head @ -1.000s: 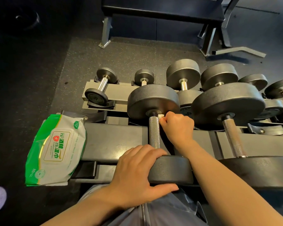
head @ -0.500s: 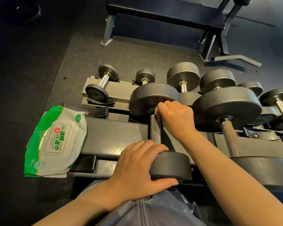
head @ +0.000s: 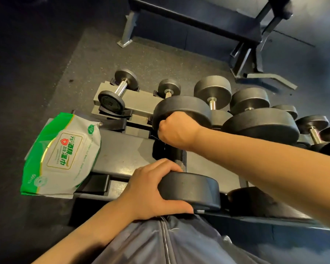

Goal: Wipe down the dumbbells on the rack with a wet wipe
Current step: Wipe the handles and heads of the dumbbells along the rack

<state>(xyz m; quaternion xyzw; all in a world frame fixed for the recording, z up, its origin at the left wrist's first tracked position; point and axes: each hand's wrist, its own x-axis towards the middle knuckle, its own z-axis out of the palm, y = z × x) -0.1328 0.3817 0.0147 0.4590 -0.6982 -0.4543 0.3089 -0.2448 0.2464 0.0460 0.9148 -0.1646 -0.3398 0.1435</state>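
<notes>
Two hands on one dumbbell (head: 181,119) right now, the one sitting on the rack (head: 120,151) just right of the wipe pack (head: 63,153). Its long axis runs straight away from me: near head against my belly, far head up top, knurled handle (head: 179,159) between them. My left hand (head: 151,189) is cupped over the near head, fingers curled over the top edge and thumb along the front, basically pinning it. My right hand (head: 176,130) is balled up at the far end of the handle, knuckles against the inner face of the far head. The wipe should be in that fist, but I can't actually see it from here, so can't say for sure. Since the handle points back toward me, I figure the next stroke is a pull down the bar toward my left hand. The right is the one already there.
</notes>
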